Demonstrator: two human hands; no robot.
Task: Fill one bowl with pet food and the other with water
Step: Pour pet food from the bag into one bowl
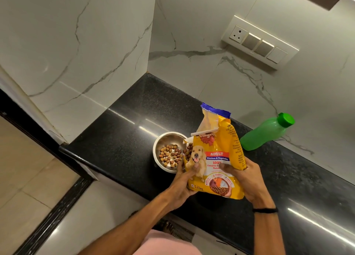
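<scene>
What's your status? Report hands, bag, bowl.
Left hand, right hand grip bag. Kibble covers bowl bottom. Bottle capped, off right. Second bowl not seen.

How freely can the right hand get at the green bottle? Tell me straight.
Probably yes, but not this instant: the right hand grips the food bag. The green bottle sits on the counter beyond it, with nothing between.

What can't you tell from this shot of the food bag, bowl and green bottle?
All in the head view:
1. Bowl: its right side is hidden by the food bag.
2. Second bowl: none shows; the bag covers the counter behind it.
3. Green bottle: fill level unreadable through the tinted plastic.
4. Bag's brand name: creased and partly folded over.
</scene>
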